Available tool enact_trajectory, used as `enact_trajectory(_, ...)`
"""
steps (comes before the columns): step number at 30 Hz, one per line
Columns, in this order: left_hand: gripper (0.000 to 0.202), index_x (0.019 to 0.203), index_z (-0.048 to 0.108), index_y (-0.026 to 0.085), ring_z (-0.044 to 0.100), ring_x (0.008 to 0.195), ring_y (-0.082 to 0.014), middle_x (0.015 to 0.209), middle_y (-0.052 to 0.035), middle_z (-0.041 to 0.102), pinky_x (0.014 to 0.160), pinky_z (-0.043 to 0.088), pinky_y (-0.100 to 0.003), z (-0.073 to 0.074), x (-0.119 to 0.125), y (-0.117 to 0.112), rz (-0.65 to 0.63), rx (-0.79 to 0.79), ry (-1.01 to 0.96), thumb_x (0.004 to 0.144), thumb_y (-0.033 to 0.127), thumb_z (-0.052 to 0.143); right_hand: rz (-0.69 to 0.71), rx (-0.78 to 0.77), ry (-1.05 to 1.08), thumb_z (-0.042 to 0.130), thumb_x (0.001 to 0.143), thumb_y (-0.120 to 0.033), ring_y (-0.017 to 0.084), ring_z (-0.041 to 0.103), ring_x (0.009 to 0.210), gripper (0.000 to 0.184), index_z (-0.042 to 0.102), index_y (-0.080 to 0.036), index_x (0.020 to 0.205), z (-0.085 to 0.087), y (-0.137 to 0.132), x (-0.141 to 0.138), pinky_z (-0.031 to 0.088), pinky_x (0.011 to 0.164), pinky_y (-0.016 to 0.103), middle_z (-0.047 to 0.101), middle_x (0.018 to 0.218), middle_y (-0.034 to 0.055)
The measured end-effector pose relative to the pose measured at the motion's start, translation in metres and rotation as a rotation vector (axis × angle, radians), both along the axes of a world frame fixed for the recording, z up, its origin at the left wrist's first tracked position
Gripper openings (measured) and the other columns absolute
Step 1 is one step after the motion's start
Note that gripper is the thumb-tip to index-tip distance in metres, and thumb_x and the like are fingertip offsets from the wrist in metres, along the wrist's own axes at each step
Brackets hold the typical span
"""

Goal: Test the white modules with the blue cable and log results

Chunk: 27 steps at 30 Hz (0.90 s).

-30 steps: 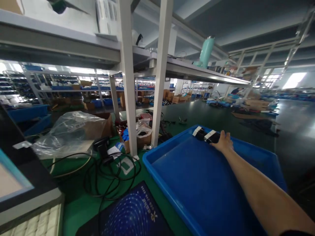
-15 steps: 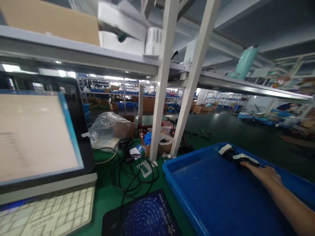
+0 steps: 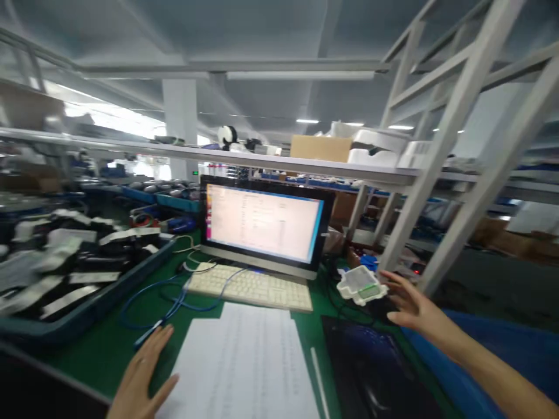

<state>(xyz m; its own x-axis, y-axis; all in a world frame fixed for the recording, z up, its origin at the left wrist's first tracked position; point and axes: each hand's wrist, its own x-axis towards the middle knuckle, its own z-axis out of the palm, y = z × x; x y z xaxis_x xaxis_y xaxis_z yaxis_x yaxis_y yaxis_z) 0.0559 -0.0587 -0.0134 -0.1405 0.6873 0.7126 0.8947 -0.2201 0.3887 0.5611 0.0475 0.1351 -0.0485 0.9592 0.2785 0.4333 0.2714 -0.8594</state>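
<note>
Your right hand (image 3: 414,308) is spread wide and empty. White-green pack (image 3: 358,285) sits just off its fingertips, not gripped yet. Left hand (image 3: 144,378) lies flat and open on the surface (image 3: 100,355), paper sheet (image 3: 244,361) just beside it.

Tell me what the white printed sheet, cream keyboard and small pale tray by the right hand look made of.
White printed sheet: paper, matte, flat with faint text lines.
Cream keyboard: likely moulded plastic, matte, keys in rows.
Small pale tray by the right hand: probably thin formed plastic, translucent, raised edges; blur leaves it open.
</note>
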Motion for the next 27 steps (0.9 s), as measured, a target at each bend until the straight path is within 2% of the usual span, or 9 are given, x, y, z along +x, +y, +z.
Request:
enact_trajectory(4,0.077,0.144,0.009,0.033,0.033,0.132,-0.0322,0.144,-0.0107,0.034,0.103,0.037,-0.053,-0.005,-0.011,-0.025,-0.073,-0.046,-0.015,0.082,0.038,0.054,0.523,-0.183,0.056,0.067,0.05,-0.02,0.023,0.055,0.101,0.083,0.036,-0.028,0.127,-0.028,0.0,-0.167,0.046,0.089,0.044,0.044,0.125,0.0102)
enact_trajectory(7,0.085,0.144,0.004,0.029,0.025,0.136,-0.0309,0.147,-0.0141,0.027,0.106,0.031,-0.054,-0.001,-0.009,-0.039,-0.117,-0.087,-0.104,0.08,0.037,0.059,0.769,-0.254,0.05,0.065,0.046,-0.013,0.021,0.053,0.101,0.085,0.037,-0.029,0.125,-0.049,-0.007,-0.271,0.046,0.089,0.041,0.041,0.125,0.008)
enact_trajectory(9,0.092,0.144,0.002,0.029,0.021,0.137,-0.0311,0.149,-0.0149,0.022,0.107,0.027,-0.056,0.002,-0.018,-0.048,-0.121,-0.121,-0.167,0.076,0.035,0.065,0.908,-0.28,0.034,0.065,0.044,-0.011,0.022,0.051,0.104,0.086,0.038,-0.028,0.124,-0.06,-0.009,-0.323,0.045,0.089,0.04,0.038,0.127,0.0088)
enact_trajectory(12,0.1,0.144,0.008,0.023,0.016,0.138,-0.0327,0.15,-0.0172,0.019,0.109,0.02,-0.058,0.008,-0.041,-0.055,-0.159,-0.2,-0.228,0.068,0.032,0.072,1.142,-0.377,-0.018,0.066,0.042,-0.008,0.024,0.048,0.112,0.093,0.035,-0.028,0.128,-0.072,-0.006,-0.372,0.043,0.09,0.04,0.033,0.133,0.0111)
enact_trajectory(15,0.1,0.143,0.018,0.018,0.019,0.137,-0.0321,0.149,-0.0174,0.022,0.111,0.017,-0.055,0.013,-0.059,-0.051,-0.244,-0.274,-0.295,0.061,0.027,0.075,1.263,-0.445,-0.055,0.066,0.045,-0.01,0.028,0.039,0.125,0.098,0.03,-0.031,0.133,-0.079,0.006,-0.392,0.04,0.093,0.043,0.029,0.141,0.0119)
enact_trajectory(17,0.095,0.141,0.025,0.016,0.027,0.134,-0.0301,0.145,-0.016,0.031,0.112,0.021,-0.051,0.014,-0.058,-0.043,-0.265,-0.288,-0.343,0.06,0.023,0.073,1.152,-0.38,-0.054,0.064,0.049,-0.012,0.029,0.033,0.13,0.095,0.029,-0.031,0.135,-0.081,0.014,-0.391,0.036,0.097,0.045,0.028,0.144,0.0114)
enact_trajectory(19,0.089,0.139,0.029,0.016,0.034,0.13,-0.0287,0.14,-0.0142,0.039,0.11,0.026,-0.048,0.014,-0.049,-0.033,-0.226,-0.266,-0.358,0.06,0.02,0.07,0.942,-0.26,-0.062,0.06,0.053,-0.015,0.029,0.033,0.13,0.088,0.032,-0.029,0.135,-0.081,0.02,-0.38,0.034,0.099,0.046,0.029,0.145,0.0108)
enact_trajectory(23,0.081,0.137,0.032,0.015,0.035,0.129,-0.0275,0.136,-0.0132,0.041,0.107,0.032,-0.045,0.014,-0.022,-0.011,-0.092,-0.19,-0.281,0.06,0.011,0.058,0.631,-0.098,-0.029,0.054,0.062,-0.019,0.026,0.047,0.12,0.072,0.039,-0.029,0.132,-0.087,0.016,-0.332,0.038,0.097,0.047,0.039,0.14,0.009)
enact_trajectory(27,0.084,0.137,0.033,0.015,0.041,0.123,-0.0282,0.133,-0.0128,0.045,0.105,0.036,-0.043,0.021,-0.014,0.017,-0.094,-0.2,-0.144,0.058,0.008,0.058,0.38,-0.041,0.043,0.055,0.069,-0.028,0.025,0.057,0.107,0.061,0.041,-0.028,0.129,-0.105,0.0,-0.266,0.046,0.088,0.046,0.046,0.134,0.011)
